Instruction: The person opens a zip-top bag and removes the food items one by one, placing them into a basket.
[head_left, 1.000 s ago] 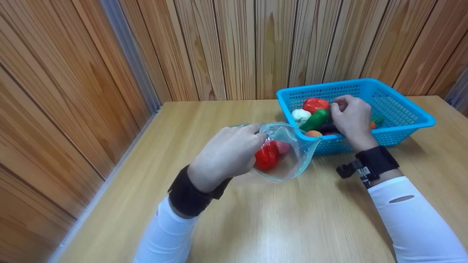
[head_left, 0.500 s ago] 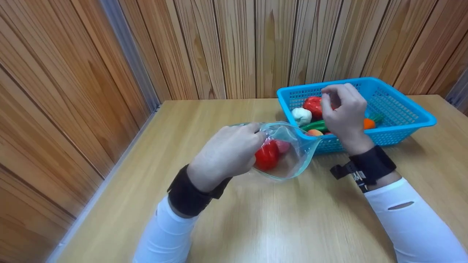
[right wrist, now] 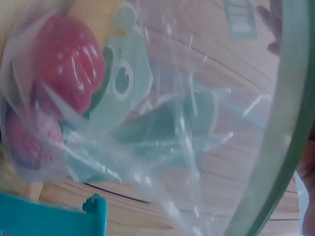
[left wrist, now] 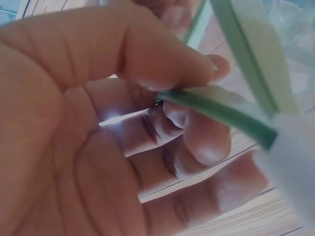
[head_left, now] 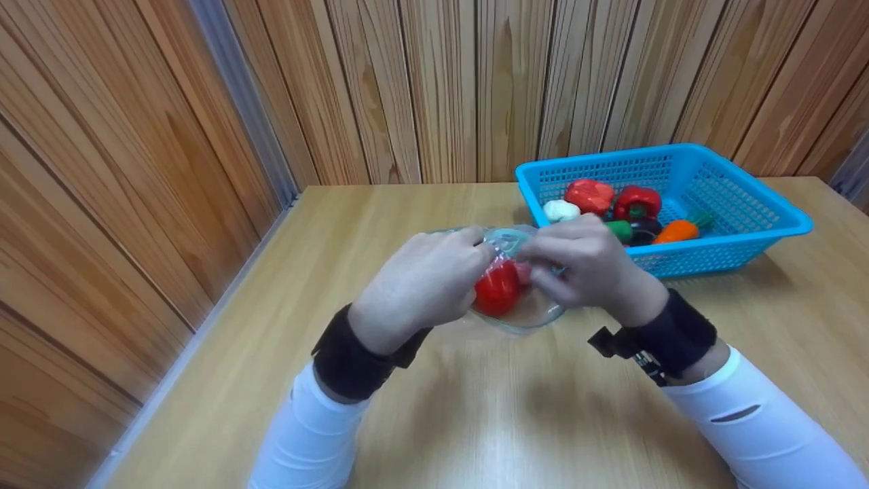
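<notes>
My left hand (head_left: pixel 428 282) pinches the rim of a clear zip bag (head_left: pixel 523 322) between thumb and fingers. A green zip strip (left wrist: pixel 221 115) shows between those fingers in the left wrist view. Inside the bag lie a red bell pepper (head_left: pixel 497 288) and a round, bumpy pink piece (right wrist: pixel 34 140). My right hand (head_left: pixel 584 265) is at the bag's right side, blurred, with fingers bent over the mouth. Whether it grips the rim cannot be told; in the right wrist view the bag hides most of it.
A blue plastic basket (head_left: pixel 760 234) stands at the back right, close to the bag. It holds two red peppers (head_left: pixel 637 202), white garlic (head_left: pixel 561 210), a green vegetable (head_left: pixel 619 231), a dark eggplant (head_left: pixel 643 231) and an orange carrot (head_left: pixel 677 231). Wood-panel walls (head_left: pixel 441 88) border the table.
My right hand has left the basket, moving left and toward me to the bag's mouth. Basket contents it covered now show. My left hand has stayed put on the bag.
</notes>
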Tool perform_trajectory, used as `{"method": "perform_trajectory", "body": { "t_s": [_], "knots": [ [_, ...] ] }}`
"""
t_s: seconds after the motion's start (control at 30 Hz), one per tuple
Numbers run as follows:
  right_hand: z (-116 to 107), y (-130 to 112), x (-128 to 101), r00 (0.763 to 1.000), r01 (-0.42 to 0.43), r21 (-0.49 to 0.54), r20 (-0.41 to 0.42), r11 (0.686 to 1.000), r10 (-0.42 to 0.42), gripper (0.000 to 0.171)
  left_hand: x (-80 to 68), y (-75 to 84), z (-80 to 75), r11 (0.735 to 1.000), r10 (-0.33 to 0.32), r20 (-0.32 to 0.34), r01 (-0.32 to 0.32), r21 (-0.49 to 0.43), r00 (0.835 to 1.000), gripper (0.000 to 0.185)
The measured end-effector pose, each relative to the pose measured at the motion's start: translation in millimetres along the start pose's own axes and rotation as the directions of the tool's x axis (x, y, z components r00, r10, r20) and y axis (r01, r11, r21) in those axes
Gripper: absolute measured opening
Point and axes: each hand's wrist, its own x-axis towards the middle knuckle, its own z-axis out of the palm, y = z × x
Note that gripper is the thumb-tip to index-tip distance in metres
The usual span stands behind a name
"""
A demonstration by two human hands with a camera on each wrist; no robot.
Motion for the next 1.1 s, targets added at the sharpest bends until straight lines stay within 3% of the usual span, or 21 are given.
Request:
{"method": "perform_trajectory", "body": {
  "t_s": [0.07, 0.13, 0.2, 0.27, 0.37, 0.4, 0.43, 0.5, 0.53, 0.57, 0.63, 0.77, 0.83, 1.03, 1.1],
  "knots": [
    [5, -2, -2, 0.995, -0.025, 0.015, 0.093, 1.000, 0.023, 0.015, 0.1, 0.2, 0.4, 1.000, 0.002, -0.005, -0.002, 0.008, 1.000, 0.038],
    [10, -4, -5, 0.975, -0.089, 0.002, 0.205, 0.996, 0.086, 0.015, 0.2, 0.7, 0.9, 1.000, 0.008, -0.016, -0.008, 0.024, 1.000, 0.033],
    [18, -5, -9, 0.917, -0.211, -0.037, 0.340, 0.977, 0.210, 0.017, 0.4, 1.4, 1.4, 0.999, 0.022, -0.032, -0.021, 0.043, 0.999, 0.028],
    [28, -5, -14, 0.811, -0.330, -0.114, 0.473, 0.937, 0.343, 0.026, 0.3, 2.5, 1.6, 0.997, 0.045, -0.055, -0.041, 0.066, 0.997, 0.023],
    [45, -2, -25, 0.591, -0.482, -0.246, 0.617, 0.841, 0.520, 0.052, -0.1, 4.9, 0.9, 0.994, 0.076, -0.064, -0.071, 0.079, 0.995, 0.020],
    [49, 0, -30, 0.529, -0.510, -0.280, 0.643, 0.813, 0.553, 0.061, -0.1, 5.9, 0.5, 0.994, 0.087, -0.050, -0.083, 0.070, 0.995, 0.020],
    [53, 2, -34, 0.477, -0.538, -0.299, 0.663, 0.788, 0.577, 0.065, 0.2, 7.1, 0.0, 0.993, 0.099, -0.032, -0.097, 0.063, 0.995, 0.020],
    [59, 4, -42, 0.407, -0.593, -0.313, 0.679, 0.742, 0.611, 0.068, 1.4, 9.3, -1.0, 0.993, 0.114, 0.015, -0.115, 0.039, 0.993, 0.021],
    [60, 5, -44, 0.394, -0.609, -0.312, 0.679, 0.729, 0.619, 0.070, 2.2, 10.1, -1.6, 0.992, 0.118, 0.039, -0.119, 0.027, 0.992, 0.021],
    [61, 7, -47, 0.396, -0.610, -0.314, 0.674, 0.727, 0.623, 0.071, 2.9, 10.7, -2.1, 0.993, 0.117, 0.060, -0.119, 0.021, 0.991, 0.023],
    [63, 9, -49, 0.429, -0.592, -0.307, 0.662, 0.745, 0.614, 0.073, 3.3, 10.9, -2.8, 0.994, 0.109, 0.077, -0.111, 0.023, 0.991, 0.026],
    [64, 12, -49, 0.513, -0.516, -0.280, 0.656, 0.810, 0.553, 0.075, 1.9, 8.7, -2.1, 0.996, 0.082, 0.072, -0.084, 0.031, 0.994, 0.029],
    [65, 12, -48, 0.539, -0.495, -0.235, 0.672, 0.837, 0.508, 0.072, 0.7, 7.9, -0.7, 0.996, 0.081, 0.060, -0.082, 0.029, 0.995, 0.028],
    [58, 8, -39, 0.512, -0.491, -0.249, 0.693, 0.835, 0.508, 0.080, -1.4, 6.3, 1.8, 0.996, 0.088, -0.003, -0.088, 0.032, 0.996, 0.023],
    [54, 5, -35, 0.516, -0.493, -0.251, 0.686, 0.833, 0.512, 0.078, -1.2, 6.0, 1.3, 0.995, 0.091, -0.021, -0.090, 0.034, 0.996, 0.022]
  ]
}}
